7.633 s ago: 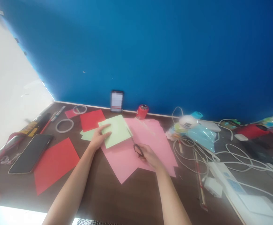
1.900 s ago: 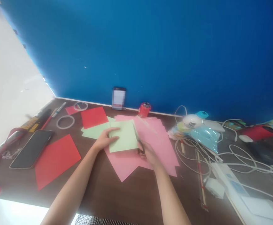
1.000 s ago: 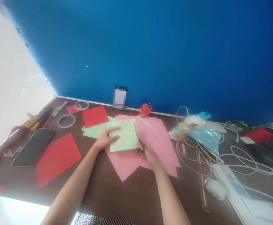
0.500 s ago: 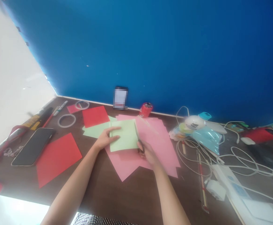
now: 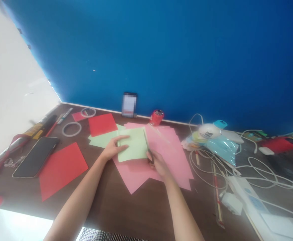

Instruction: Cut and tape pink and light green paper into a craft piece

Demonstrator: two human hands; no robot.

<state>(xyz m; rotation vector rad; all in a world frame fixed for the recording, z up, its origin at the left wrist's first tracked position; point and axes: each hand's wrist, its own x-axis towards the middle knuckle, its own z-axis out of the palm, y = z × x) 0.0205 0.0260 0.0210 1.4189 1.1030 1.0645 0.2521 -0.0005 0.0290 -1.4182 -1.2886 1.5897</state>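
Observation:
A light green sheet of paper [image 5: 133, 146] is held over pink sheets [image 5: 171, 157]. My left hand [image 5: 112, 148] grips its left side, thumb and fingers on the top face. My right hand [image 5: 158, 162] is closed round the handles of a pair of scissors [image 5: 150, 154], whose blades lie along the green sheet's right edge. How far the blades are parted is too blurred to tell. Another green sheet [image 5: 101, 139] lies behind my left hand, partly under a red sheet [image 5: 102, 124].
To the left are a phone [image 5: 35, 157], a larger red sheet [image 5: 63, 170] and tape rolls [image 5: 71, 129]. A red round object [image 5: 157, 117] stands by the blue wall. White cables [image 5: 262, 180], a power strip [image 5: 249, 201] and a white bottle [image 5: 209, 131] crowd the right.
Almost nothing differs. The green sheet's right side and lower edge have shifted very slightly, while both hands stay in about the same place.

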